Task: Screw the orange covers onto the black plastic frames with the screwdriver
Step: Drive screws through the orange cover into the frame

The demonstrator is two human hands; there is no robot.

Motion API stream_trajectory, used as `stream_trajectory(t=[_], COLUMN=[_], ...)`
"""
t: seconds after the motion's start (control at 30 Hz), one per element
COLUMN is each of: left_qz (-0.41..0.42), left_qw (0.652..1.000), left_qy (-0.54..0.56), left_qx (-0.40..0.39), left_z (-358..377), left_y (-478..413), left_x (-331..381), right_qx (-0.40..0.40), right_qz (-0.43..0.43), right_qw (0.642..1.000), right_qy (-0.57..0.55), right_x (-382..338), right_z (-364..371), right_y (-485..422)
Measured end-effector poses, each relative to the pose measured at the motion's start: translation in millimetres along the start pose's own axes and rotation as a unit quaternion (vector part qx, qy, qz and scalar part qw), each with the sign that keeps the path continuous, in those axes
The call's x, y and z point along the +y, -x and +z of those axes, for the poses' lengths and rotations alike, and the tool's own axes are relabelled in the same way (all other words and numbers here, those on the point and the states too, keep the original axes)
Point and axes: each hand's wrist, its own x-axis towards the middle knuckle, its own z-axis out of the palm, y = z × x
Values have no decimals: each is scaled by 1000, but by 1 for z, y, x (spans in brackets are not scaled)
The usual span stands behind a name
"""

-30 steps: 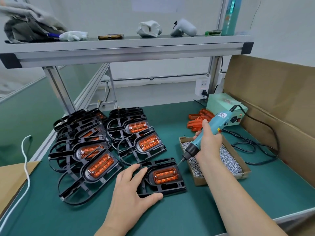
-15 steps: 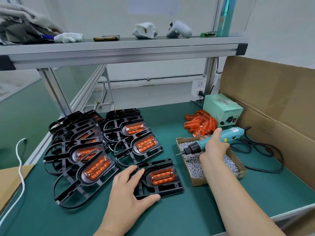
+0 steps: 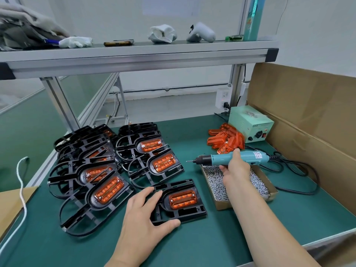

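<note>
A black plastic frame [image 3: 192, 213] with an orange cover [image 3: 182, 198] lies flat on the green mat in front of me. My left hand [image 3: 143, 214] rests on the frame's left side, fingers spread and thumb along its near edge. My right hand [image 3: 234, 167] grips a teal electric screwdriver [image 3: 221, 158], held level above the cardboard screw box [image 3: 219, 204] with its bit pointing left. Loose orange covers [image 3: 225, 138] are piled behind the box.
Several black frames with orange covers [image 3: 107, 180] overlap on the left of the mat. A pale green power supply [image 3: 250, 123] stands at the back right, its black cable [image 3: 300, 178] looping on the mat. Cardboard sheets [image 3: 308, 120] wall the right side. A metal shelf [image 3: 134, 56] runs overhead.
My right hand lifted the screwdriver off the frame, swung it to lie level over the screw box, and its bit now points left. My left hand stayed on the frame.
</note>
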Motion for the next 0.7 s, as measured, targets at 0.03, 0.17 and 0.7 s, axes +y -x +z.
stream_trajectory(t=[0.03,0.17,0.7], left_qz=[0,-1,-1], left_qw=[1000,1000,1000], left_qy=[1,4,-2], left_qx=[0,-1,-6], left_z=[0,-1,-1], left_y=[0,0,0], left_x=[0,0,1], right_qx=[-3,-13,-52], right_qz=[4,25,83], right_qw=[1000,999,988], right_qy=[0,-16,-121], right_x=[-2,-8,-28], right_z=[0,0,-26], right_y=[1,4,38])
